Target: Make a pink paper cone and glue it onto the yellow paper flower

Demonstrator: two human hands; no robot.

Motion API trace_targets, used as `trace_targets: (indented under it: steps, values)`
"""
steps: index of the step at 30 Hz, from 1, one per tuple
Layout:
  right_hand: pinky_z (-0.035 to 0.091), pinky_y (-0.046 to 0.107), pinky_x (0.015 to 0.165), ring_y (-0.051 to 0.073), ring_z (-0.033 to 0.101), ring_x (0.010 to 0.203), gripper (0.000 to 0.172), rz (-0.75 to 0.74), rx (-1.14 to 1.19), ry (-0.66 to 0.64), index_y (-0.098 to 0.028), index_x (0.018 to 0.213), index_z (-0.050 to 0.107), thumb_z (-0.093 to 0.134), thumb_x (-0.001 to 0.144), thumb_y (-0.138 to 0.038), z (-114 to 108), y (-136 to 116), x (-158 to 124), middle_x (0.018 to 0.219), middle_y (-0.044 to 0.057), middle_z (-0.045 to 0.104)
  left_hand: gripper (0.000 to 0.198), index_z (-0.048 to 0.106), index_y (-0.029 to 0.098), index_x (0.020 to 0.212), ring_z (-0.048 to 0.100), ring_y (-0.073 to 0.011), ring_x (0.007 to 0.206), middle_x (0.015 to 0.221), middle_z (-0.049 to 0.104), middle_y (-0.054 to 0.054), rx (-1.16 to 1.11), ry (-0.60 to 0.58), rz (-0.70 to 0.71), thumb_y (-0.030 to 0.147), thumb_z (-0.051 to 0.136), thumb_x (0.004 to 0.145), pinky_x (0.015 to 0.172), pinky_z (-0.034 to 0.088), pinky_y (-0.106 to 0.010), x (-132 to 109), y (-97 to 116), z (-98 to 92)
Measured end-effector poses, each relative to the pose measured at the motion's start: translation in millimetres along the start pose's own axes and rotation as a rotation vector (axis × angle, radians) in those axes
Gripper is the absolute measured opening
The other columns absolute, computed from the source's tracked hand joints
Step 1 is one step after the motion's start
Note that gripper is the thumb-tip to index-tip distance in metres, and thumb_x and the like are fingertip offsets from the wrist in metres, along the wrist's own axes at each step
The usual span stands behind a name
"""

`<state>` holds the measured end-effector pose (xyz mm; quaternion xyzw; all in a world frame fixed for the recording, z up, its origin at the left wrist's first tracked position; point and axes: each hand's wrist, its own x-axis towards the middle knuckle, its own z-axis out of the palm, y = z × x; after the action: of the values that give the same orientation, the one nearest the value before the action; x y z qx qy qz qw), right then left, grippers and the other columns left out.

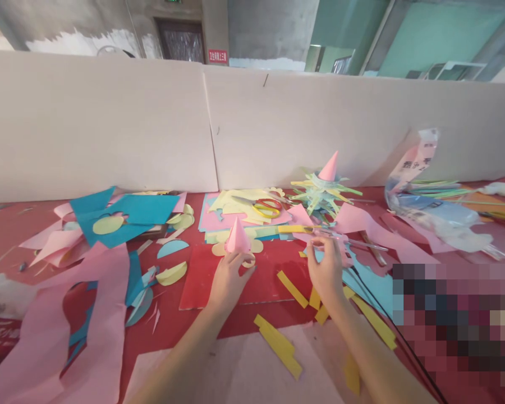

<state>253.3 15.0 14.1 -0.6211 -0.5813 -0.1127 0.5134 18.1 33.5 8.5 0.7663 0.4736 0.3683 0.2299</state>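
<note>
My left hand (231, 278) is closed at the base of a pink paper cone (237, 235), thumb and fingers pinching its lower edge. Rounded pale yellow paper petals (257, 247) spread around the cone's foot, partly behind my fingers. My right hand (326, 269) has its fingertips curled together, beside a pink glue gun (345, 249) with a clear glue stick (368, 245) and a black cable (374, 303). What those fingertips hold, if anything, is hidden. A red board (202, 280) lies under the cone.
Red-and-yellow-handled scissors (267, 209) rest on paper sheets at the back. A fringed paper piece topped by a pink cone (329, 167) stands behind. Yellow strips (280, 347), pink offcuts (105, 314), blue paper (147, 209) and a plastic bag (446, 219) lie about. A white partition (320, 129) stands behind.
</note>
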Motion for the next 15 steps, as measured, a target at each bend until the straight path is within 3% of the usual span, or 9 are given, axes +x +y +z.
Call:
trace_targets:
  steps: [5, 10, 12, 15]
  values:
    - [0.048, 0.035, 0.075, 0.020, 0.057, 0.080, 0.011, 0.080, 0.114, -0.135, -0.022, 0.087, 0.053, 0.046, 0.090, -0.031, 8.4, -26.4, -1.0, 0.085, 0.006, 0.060, 0.015, 0.067, 0.023, 0.081, 0.060, -0.0180, 0.086, 0.087, 0.068, -0.002, 0.007, -0.042, -0.006, 0.018, 0.054, 0.086, 0.079, 0.045, -0.029, -1.3, -2.1, 2.5]
    - [0.049, 0.032, 0.072, 0.019, 0.059, 0.081, 0.021, 0.084, 0.282, -0.300, -0.021, 0.087, 0.060, 0.046, 0.090, -0.037, 33.1, -66.6, 16.1, 0.088, 0.007, 0.062, 0.022, 0.064, 0.022, 0.085, 0.059, -0.0175, 0.082, 0.083, 0.068, -0.002, 0.020, -0.056, 0.000, 0.017, 0.044, 0.091, 0.077, 0.044, -0.028, -1.8, -1.3, 3.0]
    - [0.048, 0.031, 0.070, 0.019, 0.059, 0.083, 0.024, 0.058, 0.322, -0.351, -0.020, 0.093, 0.064, 0.048, 0.090, -0.039, 43.6, -86.3, 28.4, 0.091, 0.008, 0.062, 0.026, 0.061, 0.021, 0.077, 0.058, -0.0170, 0.078, 0.076, 0.066, -0.001, 0.011, -0.048, 0.005, 0.020, 0.041, 0.092, 0.075, 0.043, -0.027, -2.5, 0.2, 0.2]
    - [0.046, 0.033, 0.073, 0.020, 0.057, 0.079, 0.033, 0.043, 0.196, -0.388, -0.017, 0.097, 0.067, 0.059, 0.083, -0.045, 57.0, -114.6, 46.1, 0.082, 0.006, 0.059, 0.034, 0.051, 0.021, 0.062, 0.057, -0.0162, 0.072, 0.065, 0.062, -0.001, 0.005, -0.058, 0.000, 0.024, 0.038, 0.094, 0.073, 0.042, -0.025, -3.6, 4.0, -5.3]
